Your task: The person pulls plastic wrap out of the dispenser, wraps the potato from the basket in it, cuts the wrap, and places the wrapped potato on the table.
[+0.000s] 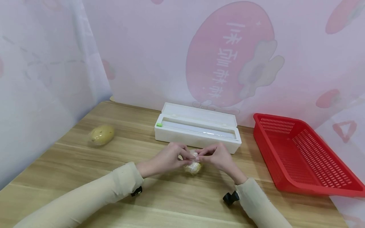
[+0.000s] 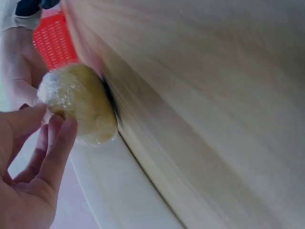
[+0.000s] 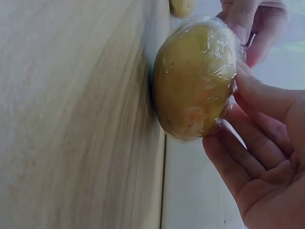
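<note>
A potato (image 1: 193, 168) in crinkled cling film (image 3: 224, 57) sits on the wooden table in front of the white box. From the left, my left hand (image 1: 173, 159) pinches the film at the potato's top between thumb and fingers. My right hand (image 1: 217, 158) pinches the film from the other side, its fingertips close to the left hand's. In the left wrist view the film bunches beside the thumb, and the wrapped potato (image 2: 93, 105) rests against the tabletop. Further left on the table lies another potato (image 1: 102, 135), shiny as if wrapped too.
Just behind the hands stands a long white cling film box (image 1: 196, 142), its lid (image 1: 199, 114) raised and a film roll inside, with a small green piece at its left end. To the right is a red plastic basket (image 1: 271, 155). A printed cloth (image 1: 148, 57) hangs behind the table.
</note>
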Available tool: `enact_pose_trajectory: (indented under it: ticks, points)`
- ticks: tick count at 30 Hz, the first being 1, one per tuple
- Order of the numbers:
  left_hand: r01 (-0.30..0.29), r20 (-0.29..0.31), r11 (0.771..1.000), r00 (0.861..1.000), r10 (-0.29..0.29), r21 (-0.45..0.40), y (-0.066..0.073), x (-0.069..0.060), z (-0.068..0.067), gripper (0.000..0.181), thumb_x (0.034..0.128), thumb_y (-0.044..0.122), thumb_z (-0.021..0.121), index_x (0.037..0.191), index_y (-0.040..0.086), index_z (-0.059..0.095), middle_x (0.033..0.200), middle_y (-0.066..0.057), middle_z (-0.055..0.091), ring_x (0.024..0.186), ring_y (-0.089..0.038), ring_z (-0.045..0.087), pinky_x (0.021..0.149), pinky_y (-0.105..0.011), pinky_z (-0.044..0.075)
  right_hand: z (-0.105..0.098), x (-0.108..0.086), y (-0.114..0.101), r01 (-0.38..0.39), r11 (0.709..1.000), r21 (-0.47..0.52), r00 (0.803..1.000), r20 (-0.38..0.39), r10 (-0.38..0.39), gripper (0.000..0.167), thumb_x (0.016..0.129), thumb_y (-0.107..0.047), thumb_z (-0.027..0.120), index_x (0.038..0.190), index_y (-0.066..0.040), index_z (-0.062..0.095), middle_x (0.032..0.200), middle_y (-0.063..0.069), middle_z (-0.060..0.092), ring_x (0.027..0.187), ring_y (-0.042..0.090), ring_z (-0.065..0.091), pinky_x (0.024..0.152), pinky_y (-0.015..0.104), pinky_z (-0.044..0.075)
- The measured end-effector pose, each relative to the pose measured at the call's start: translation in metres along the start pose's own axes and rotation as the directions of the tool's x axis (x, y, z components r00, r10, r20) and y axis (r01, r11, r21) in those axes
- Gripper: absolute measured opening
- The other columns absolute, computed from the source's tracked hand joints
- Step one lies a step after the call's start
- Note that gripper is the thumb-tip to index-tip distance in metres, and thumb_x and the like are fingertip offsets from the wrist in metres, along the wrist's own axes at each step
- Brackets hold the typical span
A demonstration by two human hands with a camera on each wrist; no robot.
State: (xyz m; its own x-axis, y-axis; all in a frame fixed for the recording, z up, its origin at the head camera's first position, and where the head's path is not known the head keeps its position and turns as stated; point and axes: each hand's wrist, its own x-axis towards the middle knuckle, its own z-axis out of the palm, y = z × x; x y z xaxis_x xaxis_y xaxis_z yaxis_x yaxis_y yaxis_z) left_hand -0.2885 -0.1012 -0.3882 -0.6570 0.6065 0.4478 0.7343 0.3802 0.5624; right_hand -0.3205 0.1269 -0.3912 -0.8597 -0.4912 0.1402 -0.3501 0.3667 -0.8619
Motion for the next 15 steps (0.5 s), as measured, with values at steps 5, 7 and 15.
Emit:
enact_pose_trajectory:
  ticks: [5,7,15]
  points:
    - [0.003,0.113,0.995,0.993,-0.015,0.103,-0.001,0.002,-0.003,0.035,0.0781,0.018,0.086,0.11,0.007,0.076,0.097,0.002,0.06,0.079,-0.01,0.06,0.068,-0.019,0.052,-0.001,0.002,0.004,0.041,0.999,0.017,0.999,0.005,-0.042,0.008,0.079,-0.012,0.084,0.078,-0.007,0.079,0.099,0.004,0.073,0.089,0.019,0.07,0.066,0.029,0.056]
    - [0.0,0.148,0.99,0.989,-0.021,0.141,-0.001,0.003,-0.004,0.042,0.0744,0.022,0.088,0.111,0.007,0.075,0.099,0.003,0.059,0.079,-0.012,0.058,0.067,-0.018,0.05,-0.002,0.001,0.007,0.086,0.996,0.031,0.996,0.03,-0.087,0.007,0.082,-0.013,0.082,0.083,-0.007,0.078,0.102,0.004,0.073,0.094,0.019,0.07,0.072,0.031,0.056]
    - [0.007,0.159,0.993,0.987,-0.026,0.121,-0.005,0.007,-0.006,0.04,0.0723,0.019,0.089,0.106,0.003,0.075,0.098,0.001,0.062,0.071,-0.014,0.057,0.059,-0.018,0.048,-0.002,-0.012,0.013,0.242,0.967,-0.082,0.957,0.183,-0.224,0.07,0.07,-0.027,0.091,0.132,-0.011,0.061,0.132,-0.003,0.06,0.126,0.018,0.051,0.105,0.037,0.039]
